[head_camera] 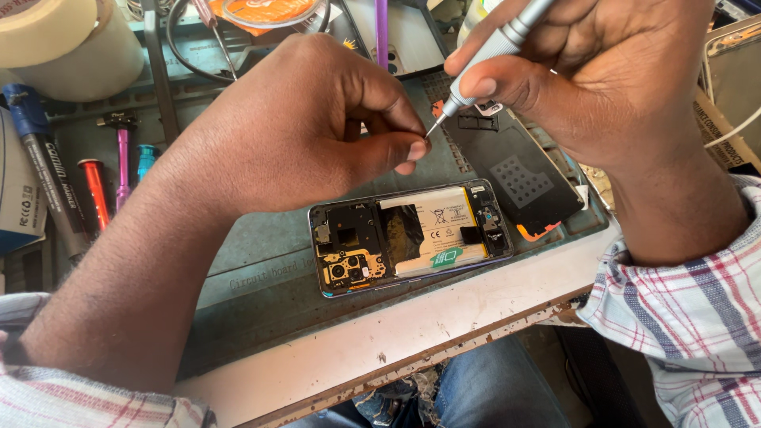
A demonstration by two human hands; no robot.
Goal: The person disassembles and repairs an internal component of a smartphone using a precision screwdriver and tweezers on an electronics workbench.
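Two hands (317, 119) (602, 71), one screwdriver (495, 43), one opened phone (408, 235).

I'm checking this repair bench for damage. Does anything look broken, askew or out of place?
The table edge is chipped and flaking along its front. The opened phone lies with its insides bare, its back cover set aside behind it. Nothing looks spilled.

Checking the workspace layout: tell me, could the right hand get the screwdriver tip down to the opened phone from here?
Probably yes. The right hand holds the screwdriver just above the opened phone, and nothing lies between them; the left hand pinches near the tip, off to the side.
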